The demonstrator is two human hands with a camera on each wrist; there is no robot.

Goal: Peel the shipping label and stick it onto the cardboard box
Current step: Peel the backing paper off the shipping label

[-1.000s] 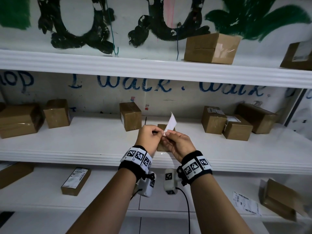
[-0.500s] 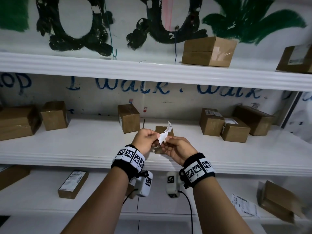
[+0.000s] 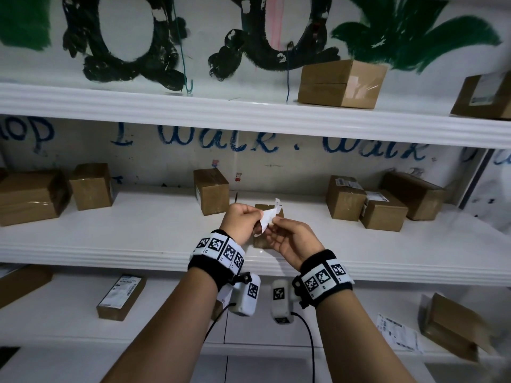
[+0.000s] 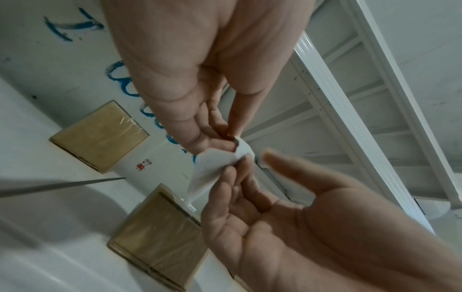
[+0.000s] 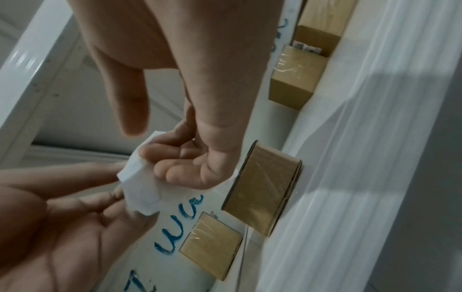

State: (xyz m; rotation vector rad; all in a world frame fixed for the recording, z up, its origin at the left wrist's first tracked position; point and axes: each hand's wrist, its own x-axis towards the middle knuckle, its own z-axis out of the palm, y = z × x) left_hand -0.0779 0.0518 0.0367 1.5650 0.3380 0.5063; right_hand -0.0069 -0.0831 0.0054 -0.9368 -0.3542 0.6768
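Both hands hold a small white shipping label [image 3: 268,217] in front of the middle shelf; it is bent and curled. My left hand [image 3: 258,217] pinches its upper edge with thumb and fingertips, as the left wrist view shows [image 4: 232,138]. My right hand [image 3: 273,224] grips the label's other side, fingers curled against the paper [image 5: 140,187] and thumb beside its corner. Just behind the hands a small cardboard box [image 3: 261,242] stands on the shelf, mostly hidden by them. In the wrist views that box [image 4: 155,237] [image 5: 262,187] is plain brown with clear tape.
More cardboard boxes stand on the middle shelf [image 3: 138,230]: one [image 3: 211,190] behind the hands, two at left, three at right, two with labels [image 3: 383,212]. The lower shelf holds a flat labelled box [image 3: 121,297] and a loose label sheet [image 3: 396,333].
The label stood upright and flat above the hands; now it is bent over and curled between them. Both hands have stayed close together in front of the small box.
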